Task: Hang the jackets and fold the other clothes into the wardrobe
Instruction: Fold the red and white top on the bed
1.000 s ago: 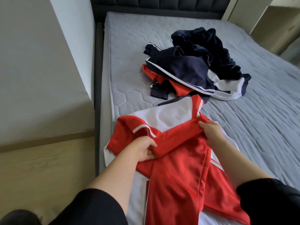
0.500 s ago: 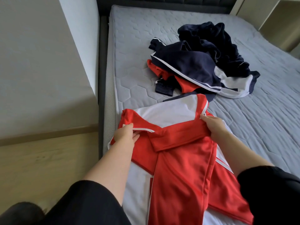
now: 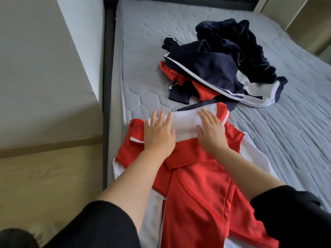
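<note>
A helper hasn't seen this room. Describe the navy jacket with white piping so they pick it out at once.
On the grey mattress, beyond the red and white garment at the near edge, lies a heap of clothes. The navy jacket tops its near side, over a red piece. Unlike the dark garment bunched behind, it has white piping and a white panel.

No lettering, label, brand, number or sign can be read on the red and white garment (image 3: 193, 194) or the mattress (image 3: 143, 51).
</note>
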`<state>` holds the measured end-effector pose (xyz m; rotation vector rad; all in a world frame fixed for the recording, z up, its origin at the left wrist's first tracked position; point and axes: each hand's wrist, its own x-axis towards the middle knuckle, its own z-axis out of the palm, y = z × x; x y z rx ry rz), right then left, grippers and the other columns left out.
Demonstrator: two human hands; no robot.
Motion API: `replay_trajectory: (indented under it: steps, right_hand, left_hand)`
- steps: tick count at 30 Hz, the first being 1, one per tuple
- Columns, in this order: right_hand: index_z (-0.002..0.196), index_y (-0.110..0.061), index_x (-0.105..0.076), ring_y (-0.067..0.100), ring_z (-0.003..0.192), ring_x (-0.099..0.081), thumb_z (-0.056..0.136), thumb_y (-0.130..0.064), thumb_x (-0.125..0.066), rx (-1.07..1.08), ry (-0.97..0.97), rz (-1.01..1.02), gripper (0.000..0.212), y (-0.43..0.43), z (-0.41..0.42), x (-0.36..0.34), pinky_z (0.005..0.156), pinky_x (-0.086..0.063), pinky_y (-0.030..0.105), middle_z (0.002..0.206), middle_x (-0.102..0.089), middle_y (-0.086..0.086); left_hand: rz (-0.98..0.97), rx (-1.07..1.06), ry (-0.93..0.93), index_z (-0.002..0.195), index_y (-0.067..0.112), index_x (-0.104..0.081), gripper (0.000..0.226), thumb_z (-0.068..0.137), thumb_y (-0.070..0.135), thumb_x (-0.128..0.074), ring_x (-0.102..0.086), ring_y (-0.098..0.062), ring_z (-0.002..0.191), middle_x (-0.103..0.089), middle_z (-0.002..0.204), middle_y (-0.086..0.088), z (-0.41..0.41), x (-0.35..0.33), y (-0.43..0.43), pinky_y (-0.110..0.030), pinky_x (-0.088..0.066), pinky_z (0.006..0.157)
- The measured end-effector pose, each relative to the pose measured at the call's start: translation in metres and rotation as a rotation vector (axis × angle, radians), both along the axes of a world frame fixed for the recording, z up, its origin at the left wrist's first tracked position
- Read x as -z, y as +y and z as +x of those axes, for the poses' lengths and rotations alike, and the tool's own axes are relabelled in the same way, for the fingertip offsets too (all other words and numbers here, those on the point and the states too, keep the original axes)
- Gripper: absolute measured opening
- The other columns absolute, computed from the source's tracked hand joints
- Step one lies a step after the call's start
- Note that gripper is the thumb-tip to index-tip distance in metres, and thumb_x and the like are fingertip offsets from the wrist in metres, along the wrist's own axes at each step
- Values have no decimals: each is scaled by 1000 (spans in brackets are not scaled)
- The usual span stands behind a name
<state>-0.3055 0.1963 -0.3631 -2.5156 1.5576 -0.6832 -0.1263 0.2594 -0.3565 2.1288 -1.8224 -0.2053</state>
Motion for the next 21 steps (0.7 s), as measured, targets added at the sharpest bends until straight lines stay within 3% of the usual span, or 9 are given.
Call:
replay_trajectory:
  steps: [2,4,7,10,13,15,17,21]
  right_hand:
    - [150,-17,-27,22,147,-14,98,-30,-43,-118,204,100,56,-3,8,16,117,-6,40,158,-23,2]
    - [153,-22,-15,14,148,-4,100,-43,-31,-52,344,202,59,-11,-6,33,118,-1,40,160,-12,-4]
    - [153,-24,-11,10,147,0,98,-51,-23,223,306,353,63,-22,-43,46,118,2,46,161,-6,-6]
    - [154,-21,-7,11,148,5,98,-48,-21,309,292,427,64,-25,-48,47,118,4,50,162,-1,-5]
    - [151,-13,-19,20,148,0,99,-36,-28,392,229,283,58,-23,-27,36,118,1,51,161,-8,4]
    - [147,-7,-28,27,148,-6,94,-24,-41,338,212,88,57,-21,-11,26,117,1,50,159,-15,12]
    - [148,-8,-29,27,147,-8,88,-16,-50,162,220,19,64,-24,8,17,117,2,48,159,-15,13]
    - [151,-17,-18,18,148,2,74,-1,-50,-129,368,251,85,-42,38,2,117,4,45,160,-12,1]
  left_hand:
    - [214,-26,-23,153,26,-8,60,99,45,-27,6,-21,147,-4,161,1,7,30,9,-48,-1,117]
    - [284,-51,-81,153,27,-2,62,99,51,-20,9,-17,147,3,161,3,22,50,18,-46,4,117]
    - [260,-165,-118,153,27,1,64,97,55,-15,11,-22,147,6,161,6,44,56,16,-50,7,115]
    - [314,-232,-123,152,25,4,65,97,55,-10,16,-23,146,9,161,3,54,54,16,-52,7,115]
    - [266,-257,-124,153,20,-5,64,98,52,-16,15,-26,146,3,161,-1,55,45,12,-53,7,114]
    - [164,-212,-141,152,19,-14,62,99,48,-26,12,-28,146,-4,161,-2,52,36,4,-53,5,115]
    - [111,-119,-171,151,20,-17,63,97,45,-35,9,-27,147,-7,161,-1,51,30,-6,-52,2,116]
    - [252,-58,-71,151,20,-12,79,90,45,-54,-6,-25,147,-29,155,-1,53,20,-20,-51,-3,116]
